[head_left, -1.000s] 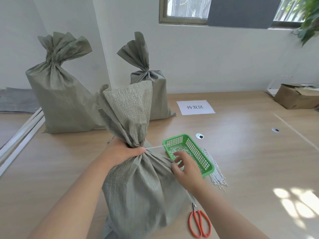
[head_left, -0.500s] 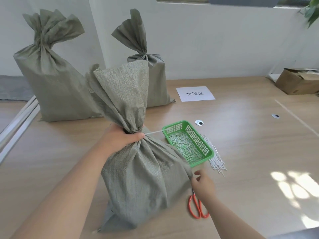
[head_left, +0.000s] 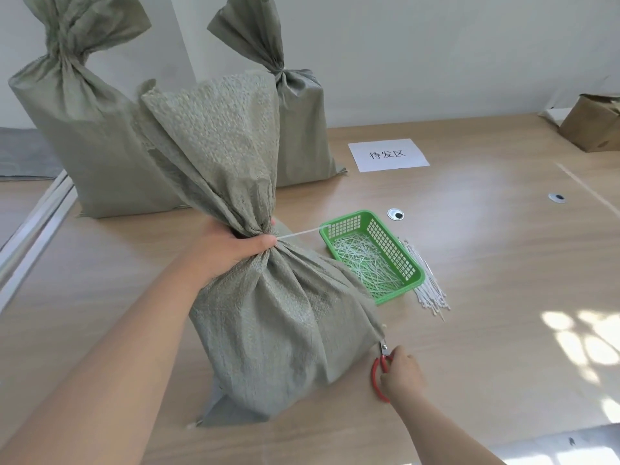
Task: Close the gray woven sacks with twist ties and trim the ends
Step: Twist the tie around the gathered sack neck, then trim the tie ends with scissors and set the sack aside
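A gray woven sack stands upright on the wooden table in front of me. My left hand grips its gathered neck. A white tie is cinched around the neck, its long tail sticking out to the right toward the basket. My right hand rests on the red-handled scissors, which lie on the table at the sack's lower right corner; the fingers cover most of the handles. Two other tied sacks, one at the far left and one behind, stand against the wall.
A green plastic basket holds cut tie ends, with a bundle of white ties beside it. A paper label lies further back. A cardboard box sits at the far right. Two round grommets are set in the tabletop.
My right hand left the tie tail near the basket, dropped down to the table and took hold of the scissors. My left hand stayed on the sack's neck.
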The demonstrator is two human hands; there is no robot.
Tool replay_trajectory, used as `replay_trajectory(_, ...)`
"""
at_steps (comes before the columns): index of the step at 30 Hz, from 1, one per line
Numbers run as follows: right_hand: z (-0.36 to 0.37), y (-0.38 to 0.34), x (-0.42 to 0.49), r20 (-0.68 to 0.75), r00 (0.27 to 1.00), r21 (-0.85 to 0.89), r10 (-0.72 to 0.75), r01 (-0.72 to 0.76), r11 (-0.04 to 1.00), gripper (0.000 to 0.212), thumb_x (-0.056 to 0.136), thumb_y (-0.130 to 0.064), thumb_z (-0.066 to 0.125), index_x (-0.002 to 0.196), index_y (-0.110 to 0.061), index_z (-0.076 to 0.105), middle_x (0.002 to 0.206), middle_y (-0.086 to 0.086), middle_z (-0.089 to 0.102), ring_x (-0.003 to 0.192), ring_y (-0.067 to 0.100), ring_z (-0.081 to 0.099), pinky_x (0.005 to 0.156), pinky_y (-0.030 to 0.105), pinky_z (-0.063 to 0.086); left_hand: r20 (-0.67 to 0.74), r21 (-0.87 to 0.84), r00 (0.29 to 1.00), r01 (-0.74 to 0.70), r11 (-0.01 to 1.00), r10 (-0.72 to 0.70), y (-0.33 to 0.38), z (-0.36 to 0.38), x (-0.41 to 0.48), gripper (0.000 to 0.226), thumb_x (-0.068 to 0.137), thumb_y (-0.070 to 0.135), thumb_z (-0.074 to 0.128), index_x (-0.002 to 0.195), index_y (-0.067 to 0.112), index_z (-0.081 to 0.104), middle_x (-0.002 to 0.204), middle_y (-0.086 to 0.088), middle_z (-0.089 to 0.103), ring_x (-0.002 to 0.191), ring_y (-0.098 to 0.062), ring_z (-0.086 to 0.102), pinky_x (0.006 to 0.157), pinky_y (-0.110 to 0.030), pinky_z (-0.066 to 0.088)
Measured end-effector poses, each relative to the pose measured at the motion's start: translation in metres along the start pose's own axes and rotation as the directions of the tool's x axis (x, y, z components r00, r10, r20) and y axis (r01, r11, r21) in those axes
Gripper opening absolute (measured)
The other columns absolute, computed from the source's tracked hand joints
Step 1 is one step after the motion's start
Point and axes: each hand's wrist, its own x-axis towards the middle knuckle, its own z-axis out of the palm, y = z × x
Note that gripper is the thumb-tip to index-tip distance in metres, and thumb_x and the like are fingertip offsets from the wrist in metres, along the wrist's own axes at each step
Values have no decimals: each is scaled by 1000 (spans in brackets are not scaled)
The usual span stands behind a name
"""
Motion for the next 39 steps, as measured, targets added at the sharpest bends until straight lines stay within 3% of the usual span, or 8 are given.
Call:
replay_trajectory(6,3,3,3,29,1000,-32,-2,3,999,16,88,-15,52,92,-17,37,107,11,60,104,32,61,70,31,38,8,3,1000,20,1000,-20,0,-2,0,24,75,33,88,95,38,75,98,31,73,99,14,64,91,-14,43)
replay_trajectory(16,-16,12,-10,-73,996,56,-43,47,997,17,91,-35,50,96,-21,42,80,1,59,87,32,63,68,34,45,9,14,999,44,999,-44,-1,-3,3,22,81,23,85,96,35,76,98,31,73,96,17,64,90,-13,43)
replay_trajectory(21,-36,13,-6,-115,993,150,7,10,989,32,89,-33,55,119,-23,51,101,6,69,100,33,64,77,34,47,56,50,996,69,996,-72,3,-3,3,21,82,26,84,100,32,76,100,34,70,90,23,60,83,-6,39)
replay_trajectory(24,-59,-3,-2,-196,980,264,13,40,964,25,92,-33,57,115,-24,56,102,7,71,95,32,66,76,34,49,53,62,994,90,994,-93,4,-3,4,34,68,45,83,100,36,78,101,28,74,99,17,62,92,-16,43)
replay_trajectory(29,-99,-45,3,-258,966,450,-33,150,880,12,87,-37,62,98,-33,59,78,-6,72,75,21,69,71,42,58,39,112,992,117,987,-122,8,-5,6,44,52,65,71,93,51,76,110,23,73,115,-1,62,108,-27,40)
replay_trajectory(33,-134,-92,-2,-192,975,624,-113,210,753,21,83,-19,73,95,-31,62,79,4,74,57,25,69,49,35,54,71,131,986,142,981,-152,16,-4,6,49,59,58,73,105,40,76,114,21,70,115,-1,60,100,-19,38)
replay_trajectory(36,-159,-131,-19,-163,963,743,-214,262,616,21,84,-11,74,99,-20,62,78,14,73,47,23,65,45,30,50,68,162,984,150,975,-163,19,-4,7,29,82,34,79,111,33,76,111,21,69,105,4,60,84,-4,36)
replay_trajectory(39,-181,-164,-44,-157,940,803,-304,300,514,17,85,-13,75,96,-12,63,65,14,68,40,20,54,40,28,46,46,187,979,186,965,-198,19,-4,7,45,69,55,74,111,38,76,115,21,69,111,-1,58,96,-19,40)
